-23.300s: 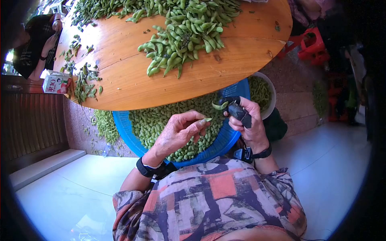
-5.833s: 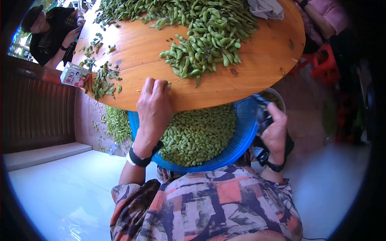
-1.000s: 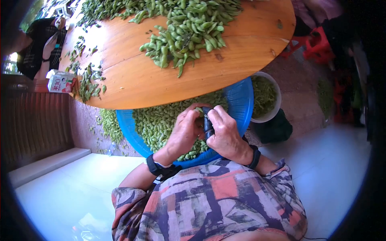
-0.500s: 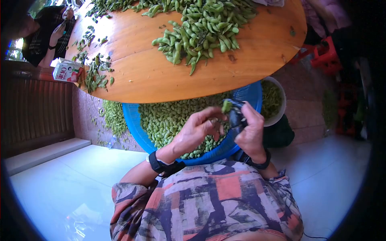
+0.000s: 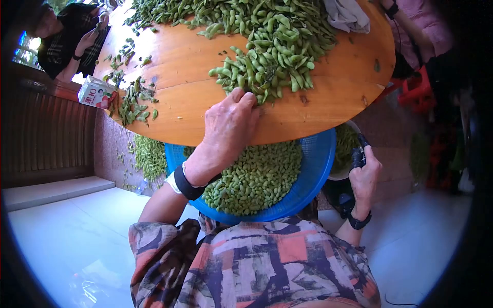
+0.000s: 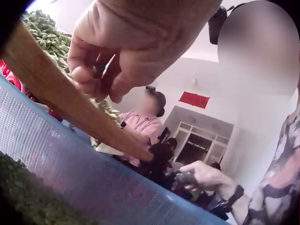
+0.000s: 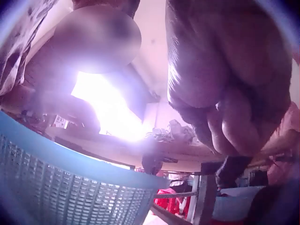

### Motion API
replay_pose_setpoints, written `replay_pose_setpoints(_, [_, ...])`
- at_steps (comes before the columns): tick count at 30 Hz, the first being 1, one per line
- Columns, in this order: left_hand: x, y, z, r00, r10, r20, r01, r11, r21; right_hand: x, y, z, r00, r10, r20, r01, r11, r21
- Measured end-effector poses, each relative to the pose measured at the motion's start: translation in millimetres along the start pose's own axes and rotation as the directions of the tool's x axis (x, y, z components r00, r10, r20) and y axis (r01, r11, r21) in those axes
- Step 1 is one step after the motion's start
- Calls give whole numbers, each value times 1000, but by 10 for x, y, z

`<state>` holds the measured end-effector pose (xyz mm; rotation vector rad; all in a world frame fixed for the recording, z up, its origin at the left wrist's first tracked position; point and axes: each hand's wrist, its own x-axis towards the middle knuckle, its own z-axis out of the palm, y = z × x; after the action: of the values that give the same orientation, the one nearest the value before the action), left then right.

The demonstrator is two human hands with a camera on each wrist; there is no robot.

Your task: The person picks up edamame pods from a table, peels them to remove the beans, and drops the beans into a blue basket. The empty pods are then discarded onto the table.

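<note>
In the head view my left hand (image 5: 228, 120) reaches over the table, fingertips at the near edge of a heap of green soybean pods (image 5: 280, 56). The left wrist view shows its fingers loosely bent, with no pod visible between them. My right hand (image 5: 365, 174) is off to the right, above a white bowl (image 5: 356, 124) of empty green pods. Its thumb and forefinger wear black coverings and stand apart, with nothing seen between them; the other fingers bend inward. A blue plastic basket (image 5: 319, 172) full of shelled beans (image 5: 251, 179) sits below the table edge, between my arms.
The round wooden table (image 5: 174, 97) overhangs the basket's far side. Leaf scraps (image 5: 136, 102) and a drink carton (image 5: 96, 93) lie at its left, a grey cloth (image 5: 346, 15) at back right. Green scraps (image 5: 150, 156) cover floor at left. Two people sit at the table. A red stool (image 5: 416, 90) stands right.
Half a second ago my hands were close together over the basket, with something green at the right fingers. The left hand has moved up to the pods; the right has moved rightward over the bowl.
</note>
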<state>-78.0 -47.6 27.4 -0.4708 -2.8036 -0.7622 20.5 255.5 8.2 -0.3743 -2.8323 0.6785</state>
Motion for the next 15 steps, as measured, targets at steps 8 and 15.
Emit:
replay_pose_setpoints(8, [-163,-43,37,990,15,-138,-54,957,-286,28,-545,31,987,-150,48,114,892,438])
replay_pose_setpoints(15, [-402,299,90,929,-96,357,369,219,-903,-45,-1095,185,937,-173,305,-155,575,804])
